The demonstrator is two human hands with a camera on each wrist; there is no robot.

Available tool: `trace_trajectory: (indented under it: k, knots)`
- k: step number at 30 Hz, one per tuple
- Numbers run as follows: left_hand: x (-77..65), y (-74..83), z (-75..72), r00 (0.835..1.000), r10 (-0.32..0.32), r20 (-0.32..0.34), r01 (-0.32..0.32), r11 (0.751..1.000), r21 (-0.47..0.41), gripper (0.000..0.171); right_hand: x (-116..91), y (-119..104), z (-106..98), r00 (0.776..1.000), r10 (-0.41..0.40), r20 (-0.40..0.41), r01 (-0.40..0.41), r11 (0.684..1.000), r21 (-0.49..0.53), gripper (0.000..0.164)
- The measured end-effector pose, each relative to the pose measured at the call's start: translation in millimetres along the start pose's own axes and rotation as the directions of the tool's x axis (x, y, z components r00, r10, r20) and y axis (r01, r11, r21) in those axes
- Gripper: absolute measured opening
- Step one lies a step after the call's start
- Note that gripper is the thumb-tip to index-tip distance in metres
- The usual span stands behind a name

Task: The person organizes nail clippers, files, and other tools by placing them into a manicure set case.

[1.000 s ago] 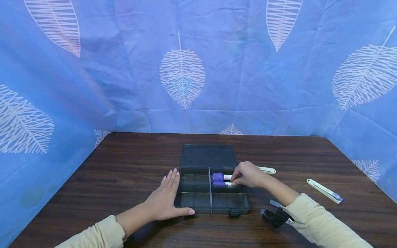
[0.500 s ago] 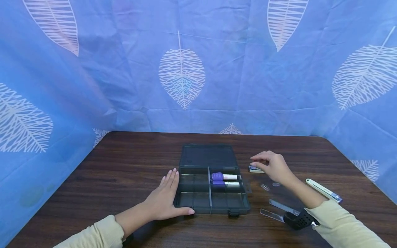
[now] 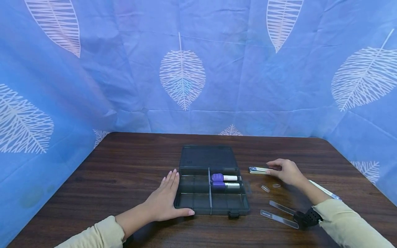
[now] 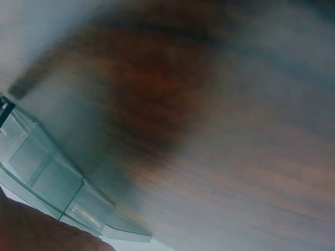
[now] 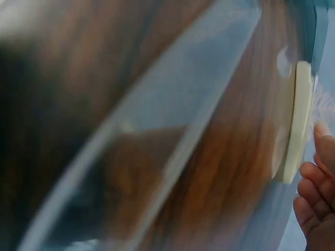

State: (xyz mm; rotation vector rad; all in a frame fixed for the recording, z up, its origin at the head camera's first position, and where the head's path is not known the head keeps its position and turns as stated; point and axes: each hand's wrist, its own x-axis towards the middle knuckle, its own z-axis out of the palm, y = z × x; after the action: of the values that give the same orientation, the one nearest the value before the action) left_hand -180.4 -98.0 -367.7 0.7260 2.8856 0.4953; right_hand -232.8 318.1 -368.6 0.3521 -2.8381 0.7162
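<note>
A dark translucent divided box (image 3: 193, 202) lies with its lid (image 3: 207, 155) folded back; its side also shows in the left wrist view. My left hand (image 3: 165, 203) rests against its left side, fingers straight, thumb along the front edge. In the upper right compartment lie two purple nail polish bottles (image 3: 218, 177) with pale caps. My right hand (image 3: 287, 171) is at the right end of a cream nail clipper (image 3: 258, 170), thumb and index finger apart around that end. In the right wrist view, the fingers (image 5: 314, 193) are loosely bent beside the clipper.
A second cream nail clipper (image 3: 325, 190) lies partly behind the right forearm. Two flat translucent nail files (image 3: 279, 219) lie by the black wrist camera (image 3: 307, 217). Two small clear pieces (image 3: 265, 188) lie right of the box. A blue leaf-print cloth (image 3: 211, 79) hangs behind the table.
My right hand has let go of the nail polish bottle in the compartment and moved right to the clipper's end. The left hand has stayed in place.
</note>
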Motion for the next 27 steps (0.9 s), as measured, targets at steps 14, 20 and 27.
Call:
trace_trajectory:
  k: [14,20,27]
  knots:
    - [0.7,-3.0,0.9,1.000,-0.005,0.005,0.005,1.000,0.002,0.116,4.9,11.0,0.6,0.997,0.011,0.079,-0.009,1.000,-0.025,0.015]
    - [1.0,-2.4,0.5,1.000,0.001,-0.001,-0.001,1.000,0.004,0.116,2.3,10.5,3.2,0.998,-0.002,0.064,0.003,1.000,-0.022,0.009]
    - [1.0,-2.5,1.2,1.000,-0.003,-0.002,0.003,1.000,0.000,0.116,-0.7,6.7,1.2,0.998,-0.017,0.064,0.018,1.000,-0.021,0.007]
